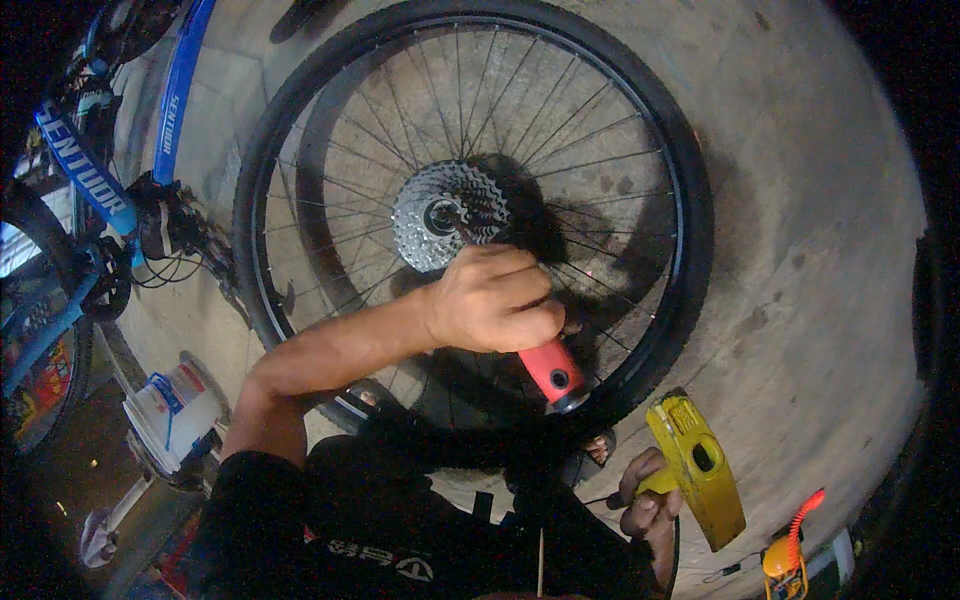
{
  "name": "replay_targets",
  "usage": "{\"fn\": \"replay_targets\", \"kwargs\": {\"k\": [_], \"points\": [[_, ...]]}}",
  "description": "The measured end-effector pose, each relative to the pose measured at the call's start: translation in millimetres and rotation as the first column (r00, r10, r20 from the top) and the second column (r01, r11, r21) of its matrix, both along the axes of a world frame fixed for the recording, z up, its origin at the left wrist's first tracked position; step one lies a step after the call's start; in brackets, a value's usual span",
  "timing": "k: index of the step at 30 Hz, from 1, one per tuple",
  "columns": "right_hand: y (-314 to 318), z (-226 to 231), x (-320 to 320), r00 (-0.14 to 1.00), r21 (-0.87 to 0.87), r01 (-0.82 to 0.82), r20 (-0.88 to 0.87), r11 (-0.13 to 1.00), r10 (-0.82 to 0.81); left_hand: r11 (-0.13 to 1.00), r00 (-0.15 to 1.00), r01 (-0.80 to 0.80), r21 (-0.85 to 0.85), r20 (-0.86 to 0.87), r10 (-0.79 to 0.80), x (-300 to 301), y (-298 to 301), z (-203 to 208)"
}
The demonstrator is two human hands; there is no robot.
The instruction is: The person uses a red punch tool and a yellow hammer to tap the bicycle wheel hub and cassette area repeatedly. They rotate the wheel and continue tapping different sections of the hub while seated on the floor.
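Observation:
A bicycle wheel (690, 250) with a black tyre lies flat in front of me, its silver cassette (420, 215) facing up. My left hand (500, 300) reaches across from the left, closed in a fist around the red handle of a screwdriver (552, 372). The metal-capped butt points toward me; the front end runs to the cassette's centre, where the fist partly hides it. Low on the right, outside the tyre, my right hand (650, 490) grips a yellow hammer (708, 485). The hammer's broad head is apart from the screwdriver.
A blue bicycle (85, 175) stands at the left. Below it is a white bucket (175, 410) with a blue handle. At the lower right lies an orange tool (785, 565) with a coiled orange cord (803, 515). The floor (800, 200) is stained concrete.

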State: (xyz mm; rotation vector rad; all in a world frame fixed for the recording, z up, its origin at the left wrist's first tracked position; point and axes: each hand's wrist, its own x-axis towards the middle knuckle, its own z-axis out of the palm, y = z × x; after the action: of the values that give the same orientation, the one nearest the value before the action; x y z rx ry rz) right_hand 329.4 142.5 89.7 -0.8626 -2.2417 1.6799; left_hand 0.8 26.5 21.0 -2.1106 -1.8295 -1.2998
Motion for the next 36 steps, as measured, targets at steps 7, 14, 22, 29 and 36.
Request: {"fn": "replay_targets", "kwargs": {"k": [7,14,22,29,36], "points": [[4,-7,24,0.995,0.194,-0.039,0.103,0.98,0.019,1.0,1.0,-0.017,0.02,0.015,0.017,0,7,3],[13,-2,48,0.931,0.039,-0.177,0.33,0.983,0.155,0.997,0.998,0.042,-0.066,0.045,-0.039,-8,3,5],[10,-20,57,0.852,0.017,-0.313,0.447,0.95,0.273,0.995,1.0,0.002,-0.098,0.014,-0.001,-5,5,-1],[9,-33,80,0.74,-0.048,-0.427,0.555,0.903,0.38,0.99,0.999,-0.035,-0.136,-0.044,0.029,-9,1,-2],[11,-18,47,0.763,-0.028,-0.411,0.536,0.911,0.36,1.0,0.996,0.004,-0.012,0.094,-0.003,-12,-8,1]]}}
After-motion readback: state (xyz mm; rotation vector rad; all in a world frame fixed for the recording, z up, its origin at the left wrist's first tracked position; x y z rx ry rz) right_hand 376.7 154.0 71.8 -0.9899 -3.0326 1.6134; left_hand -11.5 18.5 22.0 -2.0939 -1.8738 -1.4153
